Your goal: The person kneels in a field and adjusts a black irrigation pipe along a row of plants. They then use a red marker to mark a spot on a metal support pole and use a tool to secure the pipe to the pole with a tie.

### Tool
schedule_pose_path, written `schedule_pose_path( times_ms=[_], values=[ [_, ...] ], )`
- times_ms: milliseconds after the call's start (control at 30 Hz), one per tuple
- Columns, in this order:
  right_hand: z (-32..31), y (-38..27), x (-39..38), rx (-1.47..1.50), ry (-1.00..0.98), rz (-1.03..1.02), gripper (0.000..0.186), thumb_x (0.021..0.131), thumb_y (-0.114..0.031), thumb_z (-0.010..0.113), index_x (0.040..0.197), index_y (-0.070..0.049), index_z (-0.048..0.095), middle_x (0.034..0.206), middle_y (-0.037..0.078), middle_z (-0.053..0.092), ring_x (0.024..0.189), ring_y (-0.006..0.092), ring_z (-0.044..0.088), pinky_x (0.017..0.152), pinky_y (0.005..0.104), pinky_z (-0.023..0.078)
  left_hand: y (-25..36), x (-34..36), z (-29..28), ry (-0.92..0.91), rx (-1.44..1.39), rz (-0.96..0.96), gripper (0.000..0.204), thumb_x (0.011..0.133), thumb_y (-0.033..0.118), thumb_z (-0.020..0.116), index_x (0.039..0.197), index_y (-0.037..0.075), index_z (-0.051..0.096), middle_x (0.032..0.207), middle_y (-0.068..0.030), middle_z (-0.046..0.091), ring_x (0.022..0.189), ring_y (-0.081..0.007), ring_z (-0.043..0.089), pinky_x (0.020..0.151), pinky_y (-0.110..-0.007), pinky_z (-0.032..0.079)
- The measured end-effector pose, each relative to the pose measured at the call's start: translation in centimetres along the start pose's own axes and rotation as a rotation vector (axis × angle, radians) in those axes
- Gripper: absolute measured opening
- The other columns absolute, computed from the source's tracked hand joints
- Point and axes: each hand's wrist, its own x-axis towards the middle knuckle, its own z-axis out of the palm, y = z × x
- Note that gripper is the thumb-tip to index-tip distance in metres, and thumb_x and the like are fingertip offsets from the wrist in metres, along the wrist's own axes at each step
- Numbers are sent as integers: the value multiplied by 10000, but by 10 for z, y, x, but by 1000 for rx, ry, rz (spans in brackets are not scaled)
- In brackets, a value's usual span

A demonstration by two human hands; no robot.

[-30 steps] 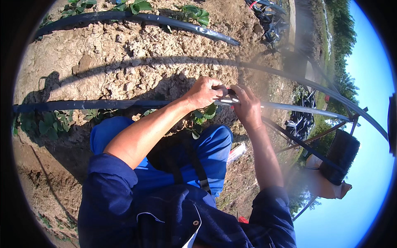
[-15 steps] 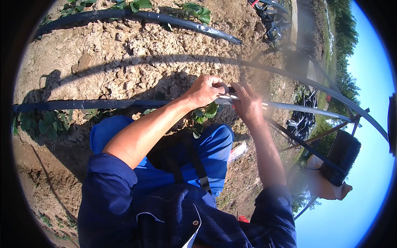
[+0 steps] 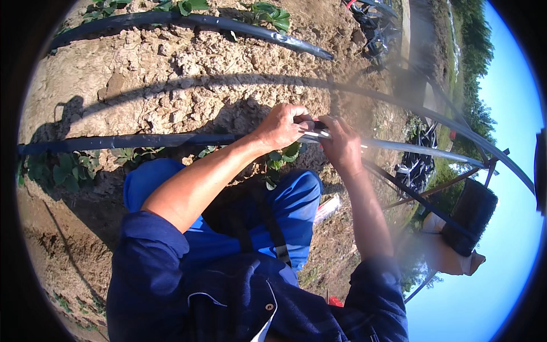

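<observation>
My left hand (image 3: 280, 125) is closed, its thumb and fingers pinched at a small dark piece whose kind I cannot make out. Facing it, my right hand (image 3: 343, 145) curls its fingers around the other side of that piece. Short white strips show between the fingertips; whether they belong to the piece is unclear. A long dark flat hose (image 3: 137, 142) runs in from the left, passes under my left wrist and goes on beyond my right hand as a shiny grey length (image 3: 416, 150). Directly below the hands grows a leafy green plant (image 3: 276, 162).
Dry cloddy soil (image 3: 154, 62) lies beyond the hose. A second dark hose (image 3: 222, 24) ends at the far side near more plants. At right stand a curved metal hoop (image 3: 450, 122), crumpled black film (image 3: 419, 154) and a black roll (image 3: 470, 218) on a frame. My bent knees (image 3: 296, 199) are close below.
My fingers have shifted slightly around the small dark piece, and the white strips between them sit at a different angle. Both arms stay almost where they were.
</observation>
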Motion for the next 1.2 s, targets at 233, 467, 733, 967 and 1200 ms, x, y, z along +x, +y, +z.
schedule_pose_path(
  times_ms=[233, 467, 733, 967, 1200],
  values=[
    [-9, 3, 4, -12, -91, -46, 402, 756, -76, 706, 1150, -108, 635, 976, 104, 668, 824, 333, 684, 704, 420, 568, 2, -3, 1, -33, 112, 32, 90, 843, 78, 682, 893, 4, 673, 762, -172, 696, 668, -296, 681, 614, -398, 520],
    [-14, -3, 13, 270, -197, 252, 340, 835, -109, 747, 1167, -100, 677, 993, 127, 733, 862, 212, 722, 724, 325, 559, 1, -5, -2, -37, 51, 19, 135, 873, 132, 653, 923, 8, 662, 752, -182, 682, 676, -313, 677, 618, -412, 516],
    [-22, 1, 15, 1029, -350, 638, 351, 1024, -302, 546, 1138, 6, 671, 823, 58, 680, 565, 64, 496, 493, 215, 388, 3, -7, 2, -12, 83, 9, 150, 900, 177, 660, 930, 30, 644, 752, -150, 666, 687, -285, 659, 644, -397, 496],
    [-1, 1, 2, 1271, -155, 919, 390, 1026, -358, 541, 1108, -1, 674, 700, 31, 610, 445, 47, 385, 390, 203, 278, -1, -8, 6, 22, 75, 77, 130, 918, 165, 654, 923, 37, 635, 771, -144, 660, 696, -283, 647, 633, -397, 486],
    [1, -4, 1, 1356, -86, 1021, 364, 1016, -344, 562, 1076, -4, 676, 691, 26, 596, 438, 55, 388, 382, 205, 268, 1, -11, 7, 40, 79, 181, 83, 934, 110, 630, 950, 31, 607, 784, -143, 642, 704, -287, 651, 618, -385, 485]
  ],
)
